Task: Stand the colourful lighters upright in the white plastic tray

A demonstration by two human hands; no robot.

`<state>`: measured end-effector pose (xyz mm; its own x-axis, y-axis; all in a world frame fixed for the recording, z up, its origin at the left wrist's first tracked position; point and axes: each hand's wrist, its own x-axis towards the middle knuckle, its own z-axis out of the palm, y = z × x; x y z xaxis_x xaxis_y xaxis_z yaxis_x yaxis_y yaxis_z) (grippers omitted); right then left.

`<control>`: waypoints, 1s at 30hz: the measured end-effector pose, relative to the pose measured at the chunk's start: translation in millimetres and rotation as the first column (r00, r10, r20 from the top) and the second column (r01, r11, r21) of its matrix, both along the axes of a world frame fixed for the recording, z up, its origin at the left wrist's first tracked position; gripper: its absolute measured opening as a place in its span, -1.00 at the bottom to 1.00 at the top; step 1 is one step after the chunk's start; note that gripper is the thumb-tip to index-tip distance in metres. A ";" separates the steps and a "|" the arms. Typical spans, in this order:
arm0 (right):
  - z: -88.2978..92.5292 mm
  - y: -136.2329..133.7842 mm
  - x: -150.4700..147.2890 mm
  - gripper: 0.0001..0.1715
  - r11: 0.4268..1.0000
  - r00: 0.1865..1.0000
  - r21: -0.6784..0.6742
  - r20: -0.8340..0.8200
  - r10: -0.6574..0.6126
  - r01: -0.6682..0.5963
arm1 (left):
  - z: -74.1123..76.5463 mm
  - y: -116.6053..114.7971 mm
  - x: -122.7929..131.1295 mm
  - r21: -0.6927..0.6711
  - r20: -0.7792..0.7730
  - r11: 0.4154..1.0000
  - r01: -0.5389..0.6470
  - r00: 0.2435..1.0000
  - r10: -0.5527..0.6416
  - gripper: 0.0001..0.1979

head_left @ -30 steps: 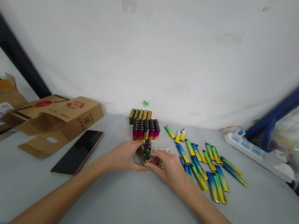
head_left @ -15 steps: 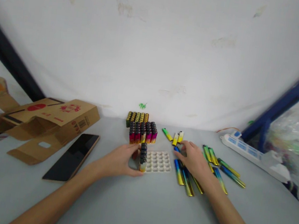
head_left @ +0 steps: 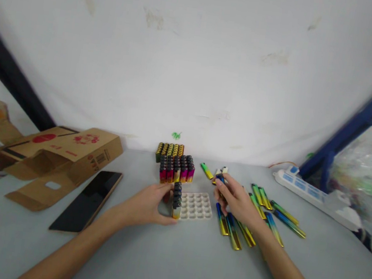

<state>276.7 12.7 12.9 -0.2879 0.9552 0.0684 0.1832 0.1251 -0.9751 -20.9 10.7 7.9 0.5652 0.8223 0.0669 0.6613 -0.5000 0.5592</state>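
A white plastic tray (head_left: 197,206) with round pockets lies on the grey table, with one row of upright lighters (head_left: 177,198) along its left edge. My left hand (head_left: 150,205) curls round that left edge and the row, thumb by the front lighter. My right hand (head_left: 237,200) hovers just right of the tray with a blue lighter (head_left: 219,178) pinched in its fingertips. Several loose blue, green and yellow lighters (head_left: 251,214) lie flat under and to the right of that hand.
Behind the tray stand a full block of pink lighters (head_left: 176,168) and a row of yellow ones (head_left: 169,150). A black phone (head_left: 91,199) and an open cardboard box (head_left: 63,155) lie at left. A white power strip (head_left: 315,195) sits at the right, by a blue frame.
My right hand left the tray, reached right to the loose lighters and lifted a blue one off the table. My left hand stayed on the tray's left edge.
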 end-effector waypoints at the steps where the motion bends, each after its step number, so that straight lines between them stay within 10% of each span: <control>1: -0.1 -1.4 -2.7 -0.48 0.999 0.998 -0.039 -0.066 0.019 -0.022 | 0.2 0.0 0.0 0.003 -0.003 1.000 0.000 1.000 0.000 -0.42; 13: 1.9 -3.0 -15.3 -0.31 0.953 0.896 -0.298 -0.436 -0.079 -0.061 | 3.9 -1.5 1.5 -0.032 -0.019 0.999 -0.014 1.000 0.014 -0.43; 30: 2.0 -4.2 -17.2 -0.48 0.945 0.877 -0.312 -0.420 -0.233 0.102 | 2.8 -1.4 0.3 -0.043 -0.023 0.999 -0.033 0.999 0.032 -0.43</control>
<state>259.5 8.5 14.9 -0.1230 0.9853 -0.1187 -0.2847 -0.1496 -0.9469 -20.6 9.3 10.7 0.5388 0.8423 0.0183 0.6896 -0.4534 0.5647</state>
